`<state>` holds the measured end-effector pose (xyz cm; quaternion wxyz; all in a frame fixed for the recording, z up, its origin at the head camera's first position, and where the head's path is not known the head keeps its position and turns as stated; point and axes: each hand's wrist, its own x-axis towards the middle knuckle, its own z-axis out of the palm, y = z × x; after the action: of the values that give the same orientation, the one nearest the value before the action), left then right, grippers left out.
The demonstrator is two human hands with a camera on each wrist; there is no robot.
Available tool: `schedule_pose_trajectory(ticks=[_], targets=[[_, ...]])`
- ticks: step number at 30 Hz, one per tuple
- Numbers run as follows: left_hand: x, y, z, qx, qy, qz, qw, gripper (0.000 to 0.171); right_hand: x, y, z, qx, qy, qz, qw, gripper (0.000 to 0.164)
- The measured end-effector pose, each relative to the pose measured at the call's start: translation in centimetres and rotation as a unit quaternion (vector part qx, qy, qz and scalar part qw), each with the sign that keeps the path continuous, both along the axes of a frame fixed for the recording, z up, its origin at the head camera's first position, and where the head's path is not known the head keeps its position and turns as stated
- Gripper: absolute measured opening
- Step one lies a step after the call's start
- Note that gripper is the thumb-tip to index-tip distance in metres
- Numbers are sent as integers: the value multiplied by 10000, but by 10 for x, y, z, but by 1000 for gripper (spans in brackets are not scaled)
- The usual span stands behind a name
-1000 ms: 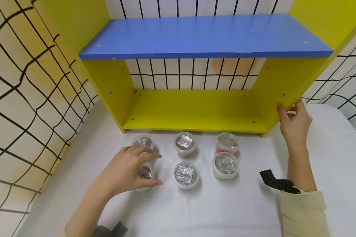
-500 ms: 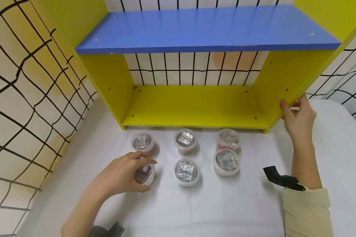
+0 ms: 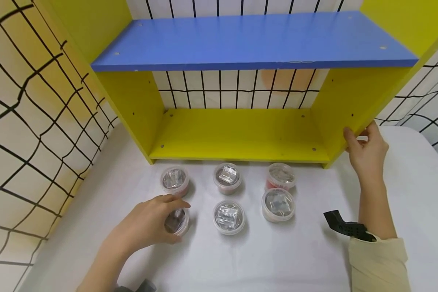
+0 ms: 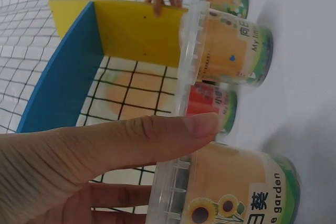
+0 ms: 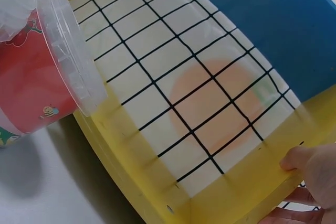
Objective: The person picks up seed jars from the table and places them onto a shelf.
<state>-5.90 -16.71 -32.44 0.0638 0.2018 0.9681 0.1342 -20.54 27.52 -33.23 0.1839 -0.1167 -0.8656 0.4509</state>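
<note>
Several small lidded plastic tubs stand in two rows, foil-like packets showing through their clear lids. My left hand has its thumb and fingers around the near-left tub, partly hiding it. In the left wrist view this tub has an orange sunflower label reading "garden", and my thumb lies by its lid. My right hand grips the front edge of the right side panel of a yellow shelf unit; in the right wrist view the thumb is on the panel's inner face.
Right behind the tubs rises the shelf unit, with a blue middle board and a yellow bottom board. Other tubs stand at far left, middle and right. Black wire grid borders the white table.
My left hand has come down and closed in around the near-left tub, baring the far-left one. My right hand stays on the shelf panel; the view has shifted slightly.
</note>
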Motion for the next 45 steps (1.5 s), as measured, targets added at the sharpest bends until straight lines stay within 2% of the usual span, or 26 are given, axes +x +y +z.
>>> schedule_pose_trajectory(ticks=[6, 14, 18, 23, 33, 36, 38, 45], targets=[[7, 1, 3, 7, -20, 7, 10000, 64, 2, -1, -4, -12, 102, -21, 9999, 44], [19, 1, 1, -54, 187, 29, 9998, 50, 3, -9, -8, 131, 20, 165, 9998, 47], [23, 1, 0, -86, 304, 84, 9995, 47, 3, -11, -8, 150, 128, 238, 9995, 46], [21, 4, 0, -72, 361, 22, 9993, 47, 4, -6, -5, 136, 61, 226, 9996, 48], [11, 11, 3, -73, 98, 62, 9999, 48, 4, 1, 1, 287, 0, 153, 9995, 49], [6, 12, 10, -219, 265, 63, 9994, 48, 1, 2, 2, 253, 17, 144, 9996, 49], [3, 13, 19, -330, 440, -36, 9985, 50, 0, 2, 2, 210, 25, 125, 9997, 49], [-16, 11, 65, -482, 1004, -523, 9924, 49, -2, 2, 2, 46, 119, 2, 9999, 45]])
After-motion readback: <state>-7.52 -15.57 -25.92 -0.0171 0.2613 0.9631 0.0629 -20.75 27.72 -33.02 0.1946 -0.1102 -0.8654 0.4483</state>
